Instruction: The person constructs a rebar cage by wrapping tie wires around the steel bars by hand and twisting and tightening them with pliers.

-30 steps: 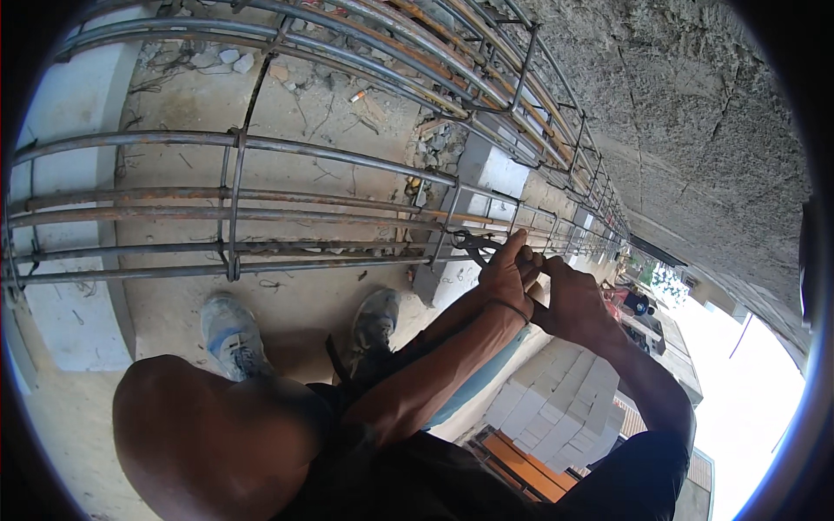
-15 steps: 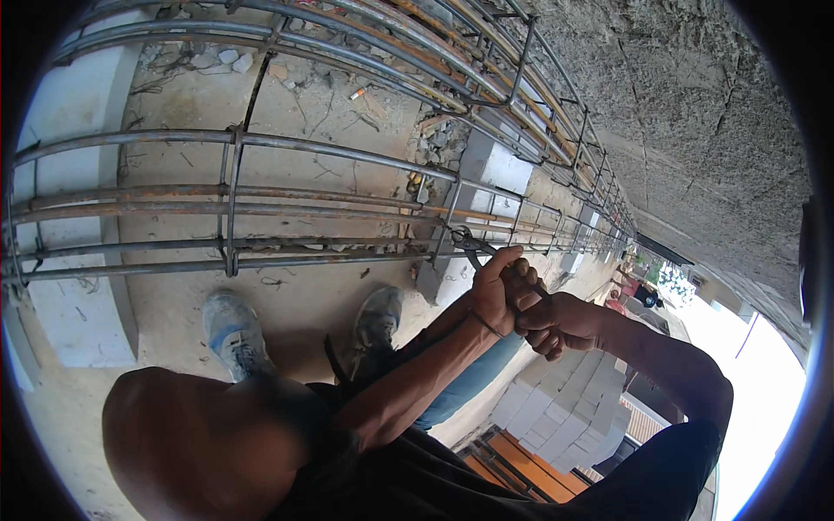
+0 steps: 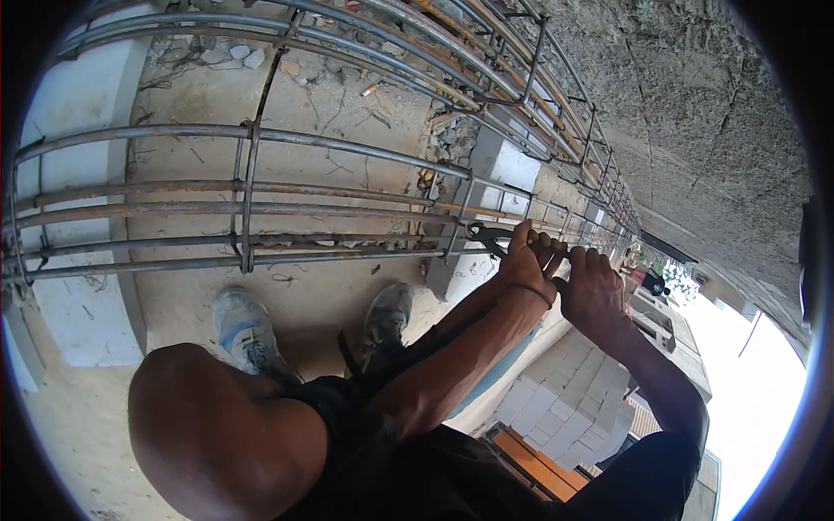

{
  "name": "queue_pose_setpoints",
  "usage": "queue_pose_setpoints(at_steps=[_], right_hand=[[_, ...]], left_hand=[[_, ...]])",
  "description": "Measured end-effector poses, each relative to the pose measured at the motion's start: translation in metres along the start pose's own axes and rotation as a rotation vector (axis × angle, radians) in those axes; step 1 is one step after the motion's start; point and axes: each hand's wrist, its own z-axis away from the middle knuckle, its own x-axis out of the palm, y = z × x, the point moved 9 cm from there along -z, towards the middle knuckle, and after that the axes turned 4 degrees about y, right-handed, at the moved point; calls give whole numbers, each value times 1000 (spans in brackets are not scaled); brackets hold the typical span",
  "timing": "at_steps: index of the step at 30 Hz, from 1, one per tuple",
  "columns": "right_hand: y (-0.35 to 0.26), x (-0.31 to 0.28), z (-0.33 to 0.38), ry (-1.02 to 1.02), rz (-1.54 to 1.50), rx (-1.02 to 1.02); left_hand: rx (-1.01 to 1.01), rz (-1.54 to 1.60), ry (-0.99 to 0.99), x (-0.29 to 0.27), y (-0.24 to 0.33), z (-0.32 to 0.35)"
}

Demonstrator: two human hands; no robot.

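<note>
Both my hands are closed on a pair of dark tying pincers (image 3: 493,238). My left hand (image 3: 532,259), with a dark band at the wrist, wraps the handles close behind the jaws. Farther out on the handle side is my right hand (image 3: 595,291), its fingers curled round a handle. The pincer jaws are at a stirrup (image 3: 461,217) of the steel rebar cage (image 3: 347,213), near its lower bars. Any tie wire in the jaws is too small to make out.
A second rebar cage (image 3: 382,52) runs along the rough concrete wall (image 3: 678,95). Pale blocks (image 3: 91,286) stand under the cages, with rubble (image 3: 447,143) between them. Two shoes (image 3: 243,330) are on the floor. A rounded head (image 3: 217,434) fills the lower left. Stacked blocks (image 3: 565,399) stand at right.
My hands have moved apart, the right one shifting up and right along the pincers. The pincers lie more level. The whole view has shifted slightly.
</note>
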Motion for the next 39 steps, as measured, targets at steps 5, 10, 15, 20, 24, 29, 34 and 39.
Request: queue_pose_setpoints(at_steps=[5, 10, 15, 20, 24, 29, 34, 39], right_hand=[[-11, 32, -5, -1105, -705, 124], [-35, 73, 44, -1386, -1723, 627], [-48, 72, 57, -1364, -1698, 765], [-31, 53, -1, -611, -594, -89], [8, 17, -39, -65, 25, -195], [-5, 22, -12, -1, 36, -82], [-26, 13, -14, -826, -470, 108], [-33, 68, 37, -1437, -1650, 512]], left_hand=[[-47, -84, -14, -25, 9, 1], [-69, -202, 4, -19, 13, 13], [-123, -222, -6, -26, 17, 23], [11, -198, -158, -12, 23, 12], [62, -36, -308, 18, 17, 10], [140, -49, -79, 5, 20, -2], [170, -88, 19, -21, 36, -3], [39, -225, -9, -20, 24, 19]])
